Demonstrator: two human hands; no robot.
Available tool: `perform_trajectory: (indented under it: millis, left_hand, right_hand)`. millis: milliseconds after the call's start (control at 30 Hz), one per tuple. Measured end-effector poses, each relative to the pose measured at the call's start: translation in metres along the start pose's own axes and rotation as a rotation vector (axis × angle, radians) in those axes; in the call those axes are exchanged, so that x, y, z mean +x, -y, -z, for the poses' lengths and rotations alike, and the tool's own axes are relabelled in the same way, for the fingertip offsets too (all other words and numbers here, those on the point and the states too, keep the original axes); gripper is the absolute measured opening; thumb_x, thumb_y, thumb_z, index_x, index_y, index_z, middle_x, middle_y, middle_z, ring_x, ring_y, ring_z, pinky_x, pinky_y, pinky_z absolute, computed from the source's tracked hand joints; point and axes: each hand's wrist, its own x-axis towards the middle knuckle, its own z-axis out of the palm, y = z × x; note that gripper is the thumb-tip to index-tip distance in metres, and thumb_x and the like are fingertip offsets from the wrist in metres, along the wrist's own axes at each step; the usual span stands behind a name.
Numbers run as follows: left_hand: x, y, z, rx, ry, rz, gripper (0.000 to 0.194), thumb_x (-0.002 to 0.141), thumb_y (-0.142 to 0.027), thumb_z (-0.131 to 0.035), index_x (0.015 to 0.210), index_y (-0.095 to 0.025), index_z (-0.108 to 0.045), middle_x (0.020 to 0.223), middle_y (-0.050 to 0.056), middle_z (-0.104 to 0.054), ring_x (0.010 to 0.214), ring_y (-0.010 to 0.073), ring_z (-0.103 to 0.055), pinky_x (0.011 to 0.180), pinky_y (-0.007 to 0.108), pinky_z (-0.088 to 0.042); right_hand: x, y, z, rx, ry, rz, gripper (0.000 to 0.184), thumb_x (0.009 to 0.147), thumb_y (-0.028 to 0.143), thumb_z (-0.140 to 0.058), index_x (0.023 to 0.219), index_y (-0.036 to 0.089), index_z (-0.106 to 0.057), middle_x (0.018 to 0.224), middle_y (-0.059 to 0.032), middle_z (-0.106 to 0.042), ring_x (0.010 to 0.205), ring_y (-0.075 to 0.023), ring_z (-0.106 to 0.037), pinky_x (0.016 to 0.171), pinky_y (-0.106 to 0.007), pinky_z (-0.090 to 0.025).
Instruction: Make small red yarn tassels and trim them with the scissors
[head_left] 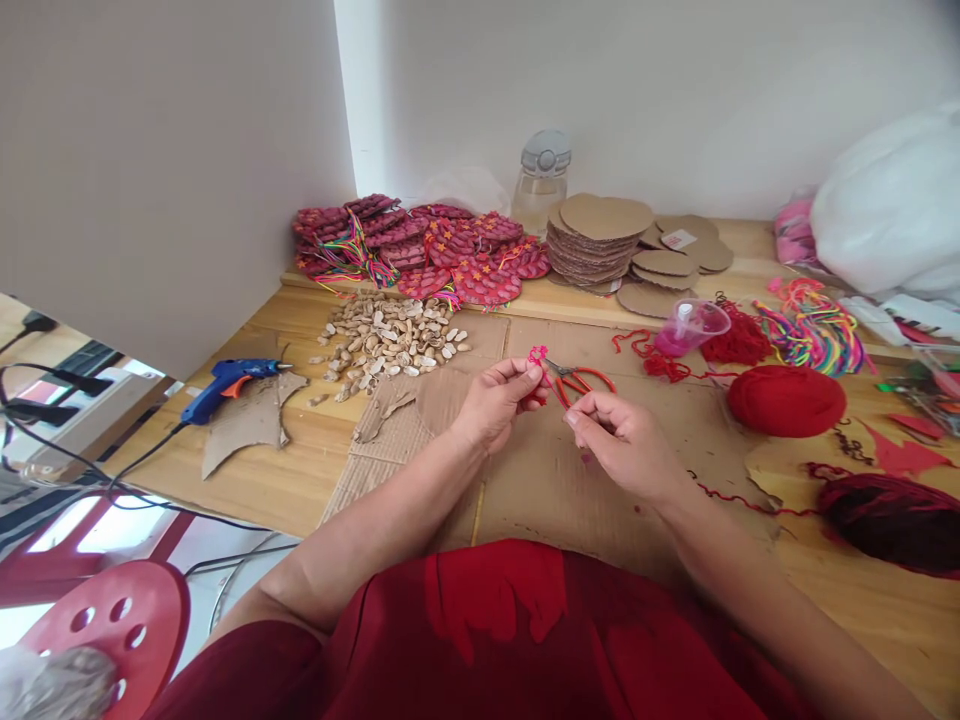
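My left hand (499, 400) pinches a small looped bunch of pink yarn (538, 354) between thumb and fingers, above the cardboard sheet (540, 500). From it a thin pink strand (559, 390) runs down to my right hand (619, 435), whose thumb and forefinger are closed on its end. Just behind the two hands lies a red-handled cutting tool (600, 376), partly hidden by them; its blades cannot be made out well. Beyond my right hand sits a ball of red yarn (786, 400).
Peanut shells (397, 335) are heaped to the left, near a blue glue gun (232, 385) with its cord. Decorated pink pieces (465, 250) and stacked cardboard rounds (600, 235) line the back. A cup of pink liquid (686, 328) and dark red yarn (892, 520) are at right.
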Motion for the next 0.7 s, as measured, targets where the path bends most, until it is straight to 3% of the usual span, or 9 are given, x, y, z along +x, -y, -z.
perform_trajectory:
  millis: [200, 467, 567, 633, 700]
  left_hand:
    - [-0.001, 0.0, 0.0, -0.016, 0.026, -0.031, 0.034, 0.067, -0.036, -0.083, 0.082, -0.013, -0.063, 0.079, 0.002, -0.067, 0.071, 0.0091, -0.064, 0.055, 0.015, -0.048]
    - [-0.003, -0.002, -0.003, -0.117, 0.074, -0.015, 0.032, 0.068, -0.031, -0.084, 0.079, -0.013, -0.061, 0.077, 0.0, -0.066, 0.075, 0.0141, -0.07, 0.069, 0.024, -0.058]
    - [-0.003, -0.002, -0.003, -0.115, 0.057, -0.009, 0.031, 0.07, -0.03, -0.083, 0.078, -0.012, -0.06, 0.076, 0.001, -0.066, 0.074, 0.0144, -0.071, 0.069, 0.023, -0.058]
    - [-0.003, -0.002, -0.004, -0.106, 0.063, -0.011, 0.031, 0.069, -0.031, -0.083, 0.077, -0.012, -0.06, 0.076, 0.001, -0.066, 0.074, 0.0147, -0.071, 0.068, 0.024, -0.058]
    - [-0.003, -0.001, -0.004, -0.09, 0.075, -0.018, 0.033, 0.068, -0.033, -0.084, 0.078, -0.012, -0.06, 0.077, 0.001, -0.066, 0.075, 0.015, -0.071, 0.068, 0.024, -0.058]
  right_hand:
    - [-0.001, -0.009, 0.007, -0.048, 0.052, -0.029, 0.023, 0.09, 0.038, -0.052, 0.075, 0.021, -0.054, 0.061, 0.002, -0.058, 0.053, -0.0122, -0.05, 0.053, -0.025, -0.037]
    - [0.001, -0.013, 0.019, -0.259, 0.188, 0.031, 0.027, 0.091, 0.04, -0.051, 0.074, 0.021, -0.059, 0.062, 0.0017, -0.059, 0.056, -0.0132, -0.05, 0.055, -0.026, -0.036]
    - [0.007, -0.01, 0.031, -0.313, 0.062, 0.004, 0.031, 0.09, 0.049, -0.053, 0.086, 0.021, -0.065, 0.069, -0.0014, -0.066, 0.06, -0.0157, -0.056, 0.057, -0.028, -0.039]
    - [0.015, -0.007, 0.038, -0.436, -0.072, -0.018, 0.031, 0.088, 0.05, -0.055, 0.092, 0.021, -0.067, 0.075, -0.004, -0.069, 0.063, -0.018, -0.06, 0.058, -0.03, -0.04]
    - [0.026, -0.005, 0.04, -0.608, -0.128, -0.043, 0.027, 0.087, 0.046, -0.058, 0.092, 0.02, -0.067, 0.081, -0.0065, -0.072, 0.069, -0.0207, -0.063, 0.061, -0.031, -0.041]
